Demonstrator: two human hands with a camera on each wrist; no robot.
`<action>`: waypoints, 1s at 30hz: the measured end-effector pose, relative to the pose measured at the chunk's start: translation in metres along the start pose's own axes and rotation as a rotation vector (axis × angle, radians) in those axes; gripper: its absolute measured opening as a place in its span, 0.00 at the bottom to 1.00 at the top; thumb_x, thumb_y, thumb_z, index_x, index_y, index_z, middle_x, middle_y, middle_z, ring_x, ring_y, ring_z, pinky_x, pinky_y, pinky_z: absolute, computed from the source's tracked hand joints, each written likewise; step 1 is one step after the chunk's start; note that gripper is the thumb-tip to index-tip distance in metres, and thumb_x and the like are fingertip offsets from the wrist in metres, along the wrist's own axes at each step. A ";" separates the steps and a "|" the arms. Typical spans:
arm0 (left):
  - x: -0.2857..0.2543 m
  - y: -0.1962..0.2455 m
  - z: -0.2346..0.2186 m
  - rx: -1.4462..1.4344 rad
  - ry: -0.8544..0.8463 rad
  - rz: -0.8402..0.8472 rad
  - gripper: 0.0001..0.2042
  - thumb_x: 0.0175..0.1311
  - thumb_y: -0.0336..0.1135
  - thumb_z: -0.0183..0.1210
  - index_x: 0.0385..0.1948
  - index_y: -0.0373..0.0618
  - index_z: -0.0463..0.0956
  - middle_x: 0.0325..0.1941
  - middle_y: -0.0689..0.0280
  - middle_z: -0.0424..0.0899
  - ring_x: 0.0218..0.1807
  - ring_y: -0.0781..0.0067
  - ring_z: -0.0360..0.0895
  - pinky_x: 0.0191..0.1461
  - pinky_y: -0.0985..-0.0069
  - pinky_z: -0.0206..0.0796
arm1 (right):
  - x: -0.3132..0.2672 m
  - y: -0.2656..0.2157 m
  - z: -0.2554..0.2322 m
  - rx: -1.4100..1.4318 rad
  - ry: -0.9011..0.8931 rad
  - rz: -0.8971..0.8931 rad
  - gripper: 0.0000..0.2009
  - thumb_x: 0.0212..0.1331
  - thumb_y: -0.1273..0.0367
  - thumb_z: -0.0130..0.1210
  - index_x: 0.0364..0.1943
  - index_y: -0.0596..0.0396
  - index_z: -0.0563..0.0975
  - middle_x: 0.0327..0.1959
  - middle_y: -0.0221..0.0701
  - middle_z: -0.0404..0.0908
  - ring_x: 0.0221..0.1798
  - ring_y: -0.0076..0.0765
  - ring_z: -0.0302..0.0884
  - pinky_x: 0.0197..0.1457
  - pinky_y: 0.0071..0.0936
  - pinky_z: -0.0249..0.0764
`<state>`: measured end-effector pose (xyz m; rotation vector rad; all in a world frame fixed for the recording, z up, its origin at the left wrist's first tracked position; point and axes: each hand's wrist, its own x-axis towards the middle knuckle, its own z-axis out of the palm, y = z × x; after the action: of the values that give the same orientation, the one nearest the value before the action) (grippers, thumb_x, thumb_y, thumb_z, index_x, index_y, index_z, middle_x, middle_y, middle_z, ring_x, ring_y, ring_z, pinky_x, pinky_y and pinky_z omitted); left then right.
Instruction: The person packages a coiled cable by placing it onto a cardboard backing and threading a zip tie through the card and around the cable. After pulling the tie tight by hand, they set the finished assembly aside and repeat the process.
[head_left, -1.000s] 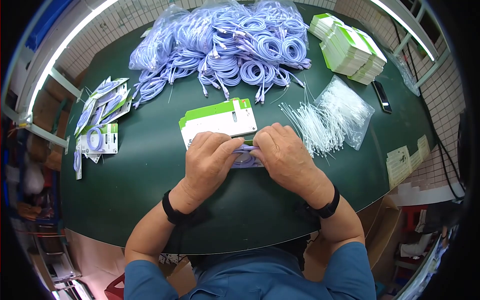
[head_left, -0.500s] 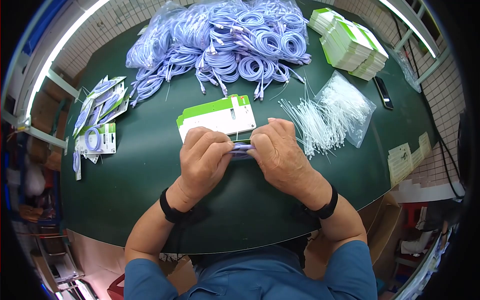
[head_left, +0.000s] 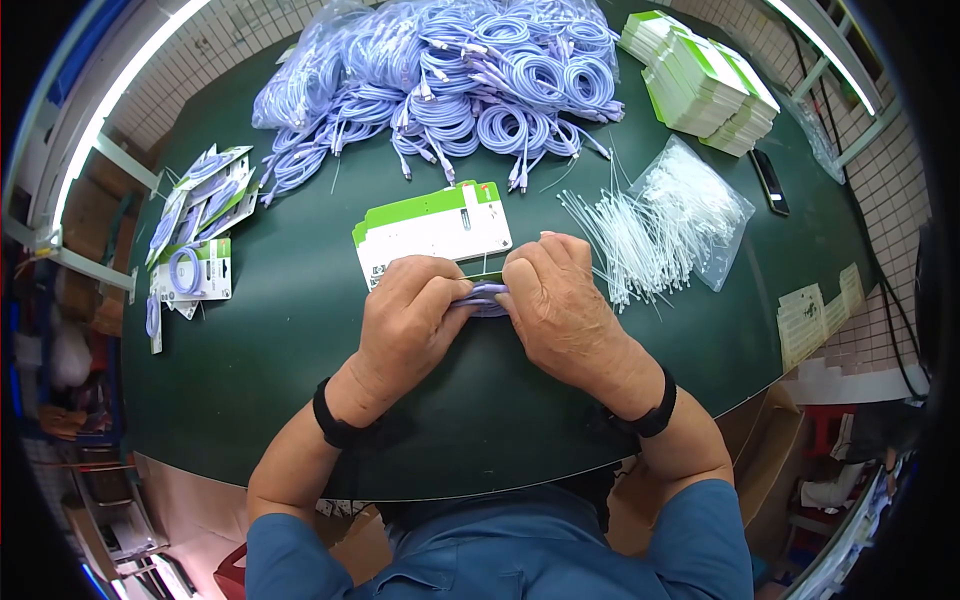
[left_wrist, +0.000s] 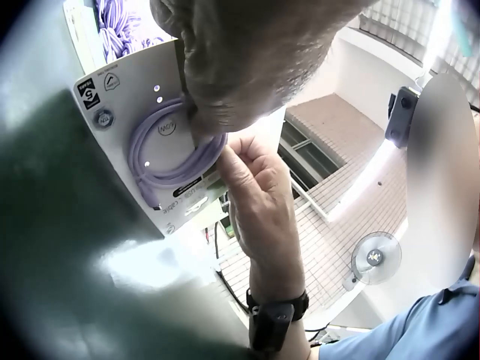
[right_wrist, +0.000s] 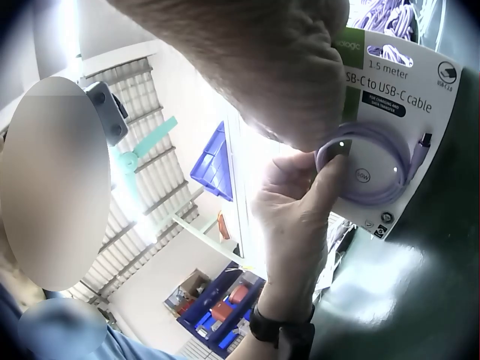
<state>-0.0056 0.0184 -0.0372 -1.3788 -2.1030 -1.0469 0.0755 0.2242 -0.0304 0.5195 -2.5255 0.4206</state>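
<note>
head view: over a green table (head_left: 450,450), left hand (head_left: 408,312) and right hand (head_left: 562,308) pinch opposite sides of a coiled lilac cable (head_left: 488,301).
left wrist view: coil lies against a printed card (left_wrist: 135,81).
right wrist view: cable looks light, springy, smooth; card probably bends easily, so best gripped at the coil's sides.

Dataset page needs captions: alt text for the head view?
A person's left hand and right hand hold a coiled purple cable on a card over a dark green table. On it lie heaped cables, zip ties, stacked cards and carded cables.
</note>
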 end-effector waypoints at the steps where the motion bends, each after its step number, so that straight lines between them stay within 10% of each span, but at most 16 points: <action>1: 0.000 0.000 -0.001 -0.033 -0.019 -0.008 0.15 0.49 0.17 0.74 0.35 0.41 0.80 0.40 0.61 0.87 0.40 0.59 0.84 0.41 0.66 0.78 | 0.000 0.000 0.000 0.016 0.005 -0.005 0.10 0.56 0.73 0.62 0.38 0.55 0.73 0.41 0.38 0.76 0.50 0.47 0.75 0.63 0.47 0.64; 27: -0.002 0.004 0.002 0.032 0.035 0.084 0.11 0.52 0.21 0.75 0.36 0.38 0.84 0.38 0.61 0.86 0.37 0.59 0.86 0.40 0.65 0.80 | 0.006 0.026 -0.038 0.341 -0.047 0.107 0.10 0.56 0.74 0.71 0.40 0.57 0.81 0.39 0.34 0.85 0.42 0.46 0.82 0.49 0.42 0.77; 30: -0.003 0.002 0.002 0.015 0.048 0.073 0.12 0.51 0.21 0.75 0.36 0.38 0.84 0.38 0.60 0.86 0.37 0.58 0.87 0.40 0.65 0.80 | 0.006 0.051 -0.046 0.420 0.146 0.422 0.07 0.58 0.76 0.69 0.39 0.58 0.84 0.36 0.37 0.87 0.36 0.47 0.84 0.44 0.43 0.80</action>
<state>-0.0019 0.0182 -0.0398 -1.3985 -2.0068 -1.0227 0.0685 0.2852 0.0005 0.0874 -2.3988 1.1173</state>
